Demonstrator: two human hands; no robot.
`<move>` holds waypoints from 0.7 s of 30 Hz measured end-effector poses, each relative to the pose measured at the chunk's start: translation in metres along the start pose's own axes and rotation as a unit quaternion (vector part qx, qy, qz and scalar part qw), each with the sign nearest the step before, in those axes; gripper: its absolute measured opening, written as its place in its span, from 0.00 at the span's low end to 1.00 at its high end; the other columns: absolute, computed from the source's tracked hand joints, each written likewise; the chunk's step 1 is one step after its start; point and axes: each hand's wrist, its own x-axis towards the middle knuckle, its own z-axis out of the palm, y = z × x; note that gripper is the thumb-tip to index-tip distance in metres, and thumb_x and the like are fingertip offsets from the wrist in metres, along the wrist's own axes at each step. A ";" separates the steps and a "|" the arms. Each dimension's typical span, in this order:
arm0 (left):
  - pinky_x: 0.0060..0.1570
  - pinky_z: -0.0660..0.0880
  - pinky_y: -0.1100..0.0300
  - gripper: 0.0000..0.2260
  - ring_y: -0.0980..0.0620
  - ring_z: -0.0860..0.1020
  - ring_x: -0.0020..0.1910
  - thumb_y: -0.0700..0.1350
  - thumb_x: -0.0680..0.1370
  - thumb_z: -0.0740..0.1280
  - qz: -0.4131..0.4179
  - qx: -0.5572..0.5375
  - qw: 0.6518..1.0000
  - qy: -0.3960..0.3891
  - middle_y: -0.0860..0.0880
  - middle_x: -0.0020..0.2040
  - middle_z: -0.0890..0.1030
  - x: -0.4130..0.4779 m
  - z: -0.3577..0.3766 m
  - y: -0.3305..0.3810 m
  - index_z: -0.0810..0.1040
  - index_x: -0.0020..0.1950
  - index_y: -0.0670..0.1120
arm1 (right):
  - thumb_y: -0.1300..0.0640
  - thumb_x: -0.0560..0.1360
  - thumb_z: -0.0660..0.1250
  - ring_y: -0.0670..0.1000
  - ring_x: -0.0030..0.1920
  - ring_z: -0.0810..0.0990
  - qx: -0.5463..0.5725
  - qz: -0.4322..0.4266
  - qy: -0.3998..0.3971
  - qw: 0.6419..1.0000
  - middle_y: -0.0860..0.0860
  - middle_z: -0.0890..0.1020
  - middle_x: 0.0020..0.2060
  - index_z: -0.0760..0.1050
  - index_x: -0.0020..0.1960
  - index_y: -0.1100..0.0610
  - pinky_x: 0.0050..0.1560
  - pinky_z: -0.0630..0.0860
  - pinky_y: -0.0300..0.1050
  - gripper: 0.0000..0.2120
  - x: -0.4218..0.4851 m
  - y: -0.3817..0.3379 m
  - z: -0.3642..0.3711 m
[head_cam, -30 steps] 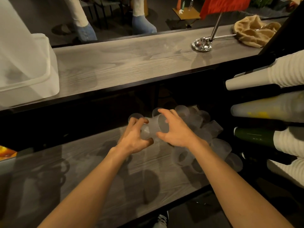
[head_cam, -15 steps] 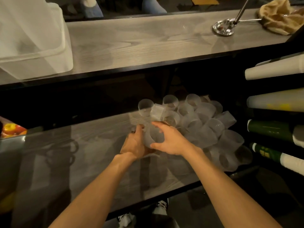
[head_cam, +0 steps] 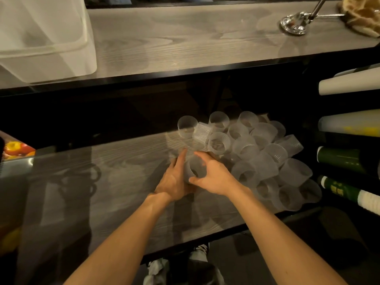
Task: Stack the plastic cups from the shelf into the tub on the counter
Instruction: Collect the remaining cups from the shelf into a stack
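A heap of frosted plastic cups [head_cam: 255,149] lies on the right half of the lower wooden shelf [head_cam: 115,182]. Between both hands I hold a frosted cup [head_cam: 196,168] lying on its side, just left of the heap. My left hand [head_cam: 174,179] cups it from the left and below. My right hand [head_cam: 213,175] grips its rim with thumb and fingers curled round it. The translucent plastic tub [head_cam: 47,42] stands on the upper counter [head_cam: 185,40] at far left.
Rolls of paper and dark rolls [head_cam: 349,157] stick out of a rack at the right. A chrome stand base [head_cam: 294,22] and a crumpled beige cloth [head_cam: 364,13] lie on the counter's far right. A colourful box [head_cam: 16,148] sits at the left edge.
Both hands have drawn back toward me and down from the heap, holding the cup. The view has shifted so more of the heap shows.
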 end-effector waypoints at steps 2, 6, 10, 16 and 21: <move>0.72 0.67 0.42 0.58 0.40 0.64 0.79 0.50 0.69 0.82 -0.004 -0.002 1.000 -0.018 0.44 0.81 0.61 0.001 0.001 -0.004 0.41 0.83 0.60 | 0.48 0.75 0.76 0.53 0.78 0.65 -0.020 -0.012 0.012 1.000 0.51 0.66 0.79 0.55 0.83 0.45 0.72 0.70 0.46 0.44 0.002 -0.002 0.004; 0.76 0.65 0.47 0.59 0.44 0.62 0.80 0.50 0.68 0.82 0.004 -0.003 1.000 -0.026 0.46 0.82 0.61 0.005 0.002 -0.012 0.42 0.84 0.57 | 0.49 0.73 0.76 0.54 0.82 0.54 -0.055 -0.009 -0.007 0.998 0.50 0.53 0.82 0.47 0.83 0.43 0.78 0.63 0.53 0.50 0.007 0.005 0.016; 0.76 0.61 0.53 0.59 0.46 0.60 0.80 0.50 0.66 0.82 0.012 0.018 0.998 -0.058 0.46 0.81 0.61 0.008 -0.001 -0.017 0.44 0.84 0.53 | 0.48 0.71 0.78 0.57 0.83 0.47 -0.069 0.046 -0.040 0.996 0.52 0.45 0.84 0.36 0.82 0.38 0.80 0.59 0.59 0.58 0.010 0.010 0.019; 0.66 0.74 0.46 0.28 0.42 0.76 0.64 0.37 0.73 0.71 0.006 0.011 0.996 0.093 0.45 0.66 0.74 0.024 -0.009 -0.018 0.71 0.74 0.45 | 0.45 0.74 0.76 0.54 0.69 0.74 0.018 0.058 0.059 0.996 0.52 0.73 0.71 0.66 0.78 0.52 0.67 0.73 0.48 0.37 0.023 0.017 0.008; 0.66 0.76 0.49 0.22 0.48 0.77 0.63 0.37 0.77 0.69 0.013 -0.025 0.989 0.144 0.48 0.66 0.76 0.050 -0.023 0.010 0.74 0.71 0.45 | 0.56 0.80 0.70 0.53 0.58 0.79 0.092 0.072 0.157 0.981 0.53 0.78 0.62 0.73 0.71 0.56 0.56 0.75 0.43 0.20 0.044 0.011 -0.015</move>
